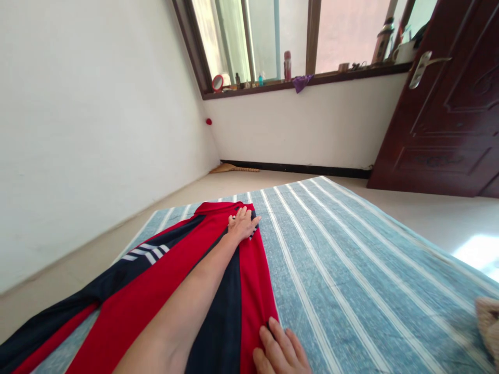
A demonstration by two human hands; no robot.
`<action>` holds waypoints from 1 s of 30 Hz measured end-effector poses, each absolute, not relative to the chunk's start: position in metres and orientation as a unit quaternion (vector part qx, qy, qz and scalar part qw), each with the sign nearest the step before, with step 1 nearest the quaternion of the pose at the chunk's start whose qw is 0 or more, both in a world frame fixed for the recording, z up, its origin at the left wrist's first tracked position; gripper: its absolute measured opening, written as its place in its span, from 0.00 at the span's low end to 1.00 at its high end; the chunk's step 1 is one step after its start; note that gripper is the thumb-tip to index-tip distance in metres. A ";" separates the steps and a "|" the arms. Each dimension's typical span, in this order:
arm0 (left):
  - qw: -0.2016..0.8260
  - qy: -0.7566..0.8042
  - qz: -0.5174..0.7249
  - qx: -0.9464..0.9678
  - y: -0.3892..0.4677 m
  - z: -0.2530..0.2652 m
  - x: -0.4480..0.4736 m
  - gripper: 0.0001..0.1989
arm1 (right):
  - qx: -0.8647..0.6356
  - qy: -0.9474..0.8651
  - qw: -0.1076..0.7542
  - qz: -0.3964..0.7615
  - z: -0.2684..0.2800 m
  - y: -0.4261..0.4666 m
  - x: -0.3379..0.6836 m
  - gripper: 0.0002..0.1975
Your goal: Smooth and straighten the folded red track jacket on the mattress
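Note:
A red and navy jacket with white stripes on its sleeve lies on a bed or table covered by a blue cloth with white stripes. Its right side makes a long straight edge, and one sleeve stretches out to the lower left. My left hand rests flat near the collar at the far end, fingers spread on the fabric. My left forearm crosses over the jacket and hides part of it. Near the bottom of the view, my right hand lies on the red side edge, its fingers slightly apart; the wrist is out of view.
White walls stand at the left and far side. A windowsill holds bottles, a small mirror and a purple cloth. A broom lies on the floor. To the right is a dark red door; a beige fabric item sits lower right.

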State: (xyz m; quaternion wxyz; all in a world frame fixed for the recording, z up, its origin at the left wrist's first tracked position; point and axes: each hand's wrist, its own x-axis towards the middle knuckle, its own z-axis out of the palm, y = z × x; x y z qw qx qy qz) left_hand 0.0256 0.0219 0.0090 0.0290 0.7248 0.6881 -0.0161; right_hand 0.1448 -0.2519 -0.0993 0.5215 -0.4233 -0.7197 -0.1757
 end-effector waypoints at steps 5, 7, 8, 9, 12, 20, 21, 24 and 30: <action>0.032 0.683 -0.030 0.729 -0.010 -0.004 0.031 0.36 | -0.431 -0.748 0.494 -0.104 -0.101 -0.258 0.143 0.08; 0.040 0.684 -0.033 0.728 -0.015 -0.007 0.033 0.38 | -0.450 -0.741 0.491 -0.085 -0.093 -0.262 0.145 0.09; 0.043 0.684 -0.034 0.727 -0.015 -0.007 0.034 0.38 | -0.459 -0.735 0.494 -0.077 -0.088 -0.264 0.145 0.09; 0.046 0.685 -0.033 0.726 -0.016 -0.005 0.035 0.38 | -0.467 -0.731 0.494 -0.065 -0.082 -0.266 0.146 0.09; 0.047 0.686 -0.026 0.726 -0.026 0.006 0.038 0.37 | -0.485 -0.738 0.469 -0.016 -0.065 -0.273 0.148 0.11; 0.051 0.656 -0.055 0.751 -0.110 0.004 0.043 0.39 | -0.487 -0.774 0.399 0.068 -0.039 -0.282 0.160 0.12; 0.042 0.653 -0.056 0.754 -0.115 0.000 0.044 0.39 | -0.488 -0.776 0.394 0.073 -0.037 -0.282 0.161 0.12; 0.018 0.653 -0.051 0.755 -0.119 -0.005 0.047 0.38 | -0.487 -0.783 0.379 0.079 -0.032 -0.281 0.164 0.10; 0.013 0.654 -0.037 0.755 -0.147 0.011 0.053 0.36 | -0.482 -0.801 0.345 0.085 -0.023 -0.281 0.169 0.07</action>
